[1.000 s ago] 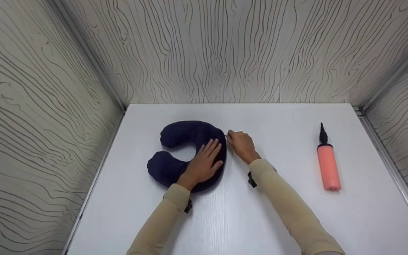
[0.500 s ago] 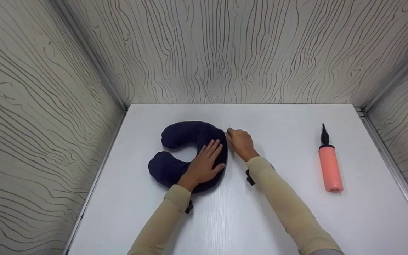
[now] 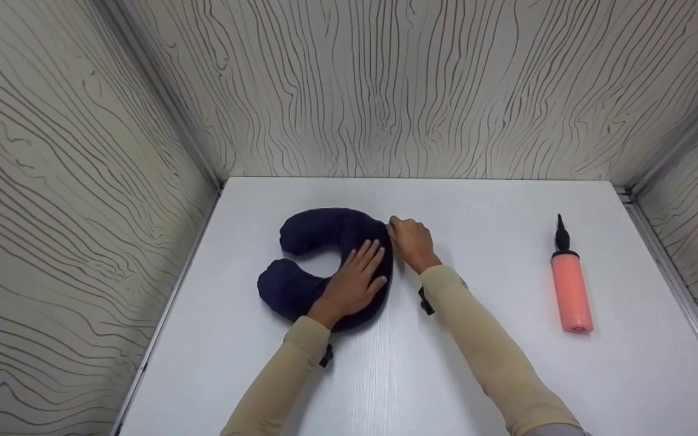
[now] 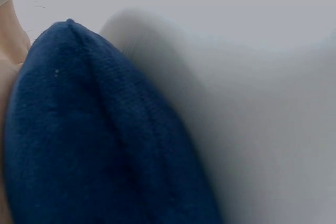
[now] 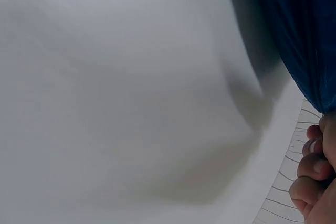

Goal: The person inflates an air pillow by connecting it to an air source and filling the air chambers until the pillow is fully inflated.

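Observation:
A dark navy U-shaped neck pillow (image 3: pixel 309 229) lies on the white table, its opening toward the left. My left hand (image 3: pixel 354 283) lies flat across the pillow's curved middle, fingers extended and thumb spread. At the pillow's upper right edge, my right hand (image 3: pixel 411 242) has its fingers curled and pinches a small pale piece there, mostly hidden by the fingers. The right wrist view shows the pillow fabric (image 5: pixel 307 30) drawn to a point at these curled fingers (image 5: pixel 315 167). A seam runs along the pillow's side (image 4: pixel 100 124) in the left wrist view.
A pink hand pump (image 3: pixel 571 293) with a black tapered nozzle (image 3: pixel 561 236) lies at the right of the white table (image 3: pixel 494 224). Wood-patterned panels (image 3: pixel 379 91) enclose the table at the back and both sides.
My right hand has risen slightly along the pillow's edge and sits closer to it, so less of the pale piece shows. The left hand keeps its place; the head view has shifted slightly.

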### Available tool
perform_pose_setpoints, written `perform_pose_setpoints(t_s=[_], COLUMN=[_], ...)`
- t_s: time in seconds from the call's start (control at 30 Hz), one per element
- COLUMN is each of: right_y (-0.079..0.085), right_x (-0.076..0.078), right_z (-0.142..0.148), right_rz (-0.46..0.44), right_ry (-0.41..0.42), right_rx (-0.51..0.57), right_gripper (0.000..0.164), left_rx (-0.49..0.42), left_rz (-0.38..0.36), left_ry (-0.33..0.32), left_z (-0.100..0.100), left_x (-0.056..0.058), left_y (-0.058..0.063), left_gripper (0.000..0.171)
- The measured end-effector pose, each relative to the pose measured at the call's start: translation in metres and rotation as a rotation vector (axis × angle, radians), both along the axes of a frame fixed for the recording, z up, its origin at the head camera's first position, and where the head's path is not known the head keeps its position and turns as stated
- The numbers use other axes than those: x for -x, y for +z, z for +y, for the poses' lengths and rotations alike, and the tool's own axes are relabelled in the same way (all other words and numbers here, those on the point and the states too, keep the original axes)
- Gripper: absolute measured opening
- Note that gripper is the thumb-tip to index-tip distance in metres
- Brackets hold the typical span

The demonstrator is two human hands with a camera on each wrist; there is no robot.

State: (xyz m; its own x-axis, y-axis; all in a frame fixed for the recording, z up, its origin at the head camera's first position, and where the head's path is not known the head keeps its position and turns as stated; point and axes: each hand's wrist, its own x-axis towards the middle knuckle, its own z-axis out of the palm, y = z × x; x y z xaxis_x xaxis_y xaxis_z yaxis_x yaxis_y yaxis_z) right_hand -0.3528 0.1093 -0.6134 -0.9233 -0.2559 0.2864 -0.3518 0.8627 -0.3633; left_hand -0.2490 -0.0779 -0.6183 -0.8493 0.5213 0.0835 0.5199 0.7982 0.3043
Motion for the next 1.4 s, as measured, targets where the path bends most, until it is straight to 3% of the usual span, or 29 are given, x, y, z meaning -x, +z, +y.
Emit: perform_pose_setpoints(t_s=[0.2, 0.5, 0.83, 1.1, 1.4], right_y=[0.002, 0.004, 0.010, 0.010, 0.008], right_x=[0.002, 0.006, 0.007, 0.006, 0.008], right_z=[-0.004, -0.007, -0.015, -0.019, -0.018], right_rz=[0.000, -0.018, -0.038, -0.034, -0.053], right_ry=[-0.009, -0.021, -0.032, -0.079, -0.070], right_rx=[0.016, -0.034, -0.092, -0.110, -0.100], right_gripper=[0.019, 0.023, 0.024, 0.021, 0.024], left_rx=[0.018, 0.031, -0.023, -0.002, 0.007], left_rz=[-0.004, -0.037, -0.012, -0.030, -0.010], left_ry=[0.007, 0.008, -0.015, -0.016, -0.003], left_z=[0.000, 0.000, 0.001, 0.002, 0.001], left_x=[0.001, 0.001, -0.001, 0.000, -0.001], left_y=[0.000, 0.002, 0.000, -0.001, -0.003], left_gripper=[0.065, 0.066, 0.064, 0.065, 0.064])
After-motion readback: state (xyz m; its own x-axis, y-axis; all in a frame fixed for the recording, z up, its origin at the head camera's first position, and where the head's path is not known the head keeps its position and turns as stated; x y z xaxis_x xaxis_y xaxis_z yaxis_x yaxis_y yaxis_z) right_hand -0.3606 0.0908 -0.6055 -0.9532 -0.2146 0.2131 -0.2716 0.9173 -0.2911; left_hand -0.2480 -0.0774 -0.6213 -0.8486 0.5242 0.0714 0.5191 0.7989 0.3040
